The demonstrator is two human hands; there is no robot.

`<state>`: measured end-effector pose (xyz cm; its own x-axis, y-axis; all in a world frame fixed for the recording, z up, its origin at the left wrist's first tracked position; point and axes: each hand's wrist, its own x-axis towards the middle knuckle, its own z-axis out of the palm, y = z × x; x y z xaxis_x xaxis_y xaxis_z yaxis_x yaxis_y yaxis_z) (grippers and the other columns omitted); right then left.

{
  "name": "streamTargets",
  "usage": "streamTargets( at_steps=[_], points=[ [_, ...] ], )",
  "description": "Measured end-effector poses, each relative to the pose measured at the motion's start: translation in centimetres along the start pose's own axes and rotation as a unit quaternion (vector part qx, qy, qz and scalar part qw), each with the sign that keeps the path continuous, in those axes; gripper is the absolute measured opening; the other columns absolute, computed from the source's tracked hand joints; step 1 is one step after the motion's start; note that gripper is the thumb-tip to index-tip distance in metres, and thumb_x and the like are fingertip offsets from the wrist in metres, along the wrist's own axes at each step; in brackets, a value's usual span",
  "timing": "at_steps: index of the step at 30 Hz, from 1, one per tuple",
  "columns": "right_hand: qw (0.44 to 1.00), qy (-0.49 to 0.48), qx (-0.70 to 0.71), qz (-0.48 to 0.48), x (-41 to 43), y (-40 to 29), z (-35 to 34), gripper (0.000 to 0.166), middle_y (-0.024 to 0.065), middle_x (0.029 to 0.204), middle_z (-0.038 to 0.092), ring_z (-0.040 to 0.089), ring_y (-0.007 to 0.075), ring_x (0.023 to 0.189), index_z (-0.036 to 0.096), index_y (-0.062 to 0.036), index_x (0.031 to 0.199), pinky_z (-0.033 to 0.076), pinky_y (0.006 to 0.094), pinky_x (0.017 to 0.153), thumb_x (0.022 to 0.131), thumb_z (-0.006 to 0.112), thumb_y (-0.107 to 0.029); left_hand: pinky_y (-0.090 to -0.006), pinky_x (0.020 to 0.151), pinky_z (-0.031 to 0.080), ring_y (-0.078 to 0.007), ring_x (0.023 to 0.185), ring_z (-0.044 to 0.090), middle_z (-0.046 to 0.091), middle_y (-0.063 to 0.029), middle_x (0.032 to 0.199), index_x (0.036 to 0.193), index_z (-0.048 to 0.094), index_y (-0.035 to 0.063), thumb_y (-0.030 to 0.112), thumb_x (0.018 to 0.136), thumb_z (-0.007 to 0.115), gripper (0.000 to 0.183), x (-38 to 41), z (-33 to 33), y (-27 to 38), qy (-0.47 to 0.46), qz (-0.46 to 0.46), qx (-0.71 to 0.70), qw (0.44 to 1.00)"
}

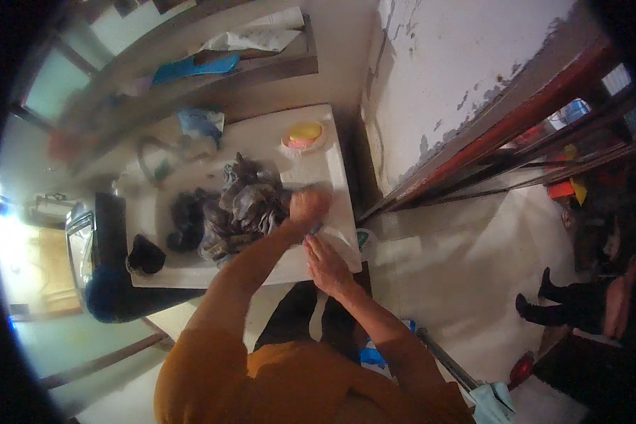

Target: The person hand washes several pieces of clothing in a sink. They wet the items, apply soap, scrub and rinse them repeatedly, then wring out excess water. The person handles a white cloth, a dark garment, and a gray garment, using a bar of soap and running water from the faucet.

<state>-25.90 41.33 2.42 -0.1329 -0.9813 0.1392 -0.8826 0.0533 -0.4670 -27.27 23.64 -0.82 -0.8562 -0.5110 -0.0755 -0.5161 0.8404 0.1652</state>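
A white laundry sink (297, 271) lies before me, with a heap of wet grey cloth (249, 201) in it. My left hand (310, 205) is blurred and curled in a fist over the sink's right side, closed on a bit of cloth that shows at its edges. Close by, my right hand (327, 264) rests by the front right rim, its fingers extended and their tips near a small grey patch below my left hand. Whether it grips anything is hidden. Darker cloth (186, 220) sits left of the heap, and a black cloth item (147, 254) lies on the front left corner.
A soap dish (303, 144) holding a yellow soap bar (305, 130) stands at the back right corner. Behind the basin are a blue-and-white packet (201, 126) and a blurred tap (161, 153). A peeling wall (445, 74) rises at right; another person's legs (567, 305) show beyond.
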Motion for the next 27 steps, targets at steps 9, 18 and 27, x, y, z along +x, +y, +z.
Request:
streamTargets(
  at_steps=[9,18,27],
  points=[
    [1.0,0.016,-0.001,0.018,0.4,-1.4,0.1,0.047,0.019,0.136,0.039,0.039,0.035,0.125,0.042,0.0047,0.128,0.033,0.0415,0.104,0.087,0.052,-0.015,-0.0463,0.057,0.05,-0.0293,0.067,0.063,0.064,-0.0093,0.075,0.081,0.063,0.0083,0.025,0.082,0.052,0.02,6.4,-0.7,-3.1,0.048,0.004,-0.043,0.998],
    [0.999,0.018,0.027,0.017,-0.1,-0.7,0.1,0.043,0.0195,0.133,0.043,0.042,0.0345,0.122,0.048,0.0054,0.123,0.036,0.0419,0.102,0.085,0.053,-0.014,-0.0456,0.066,0.053,-0.0283,0.074,0.066,0.067,-0.0081,0.082,0.08,0.067,0.0136,0.027,0.081,0.054,0.019,1.3,0.2,-2.2,-0.078,0.017,-0.037,0.996],
    [0.995,-0.065,0.04,0.07,0.0,-0.5,0.0,0.042,0.0199,0.132,0.044,0.043,0.0345,0.122,0.048,0.0053,0.123,0.035,0.0415,0.103,0.086,0.052,-0.015,-0.0466,0.063,0.052,-0.0303,0.073,0.066,0.065,-0.0101,0.075,0.079,0.067,0.0127,0.022,0.078,0.055,0.015,-3.1,0.2,-0.6,-0.055,0.111,-0.034,0.992]
  ],
)
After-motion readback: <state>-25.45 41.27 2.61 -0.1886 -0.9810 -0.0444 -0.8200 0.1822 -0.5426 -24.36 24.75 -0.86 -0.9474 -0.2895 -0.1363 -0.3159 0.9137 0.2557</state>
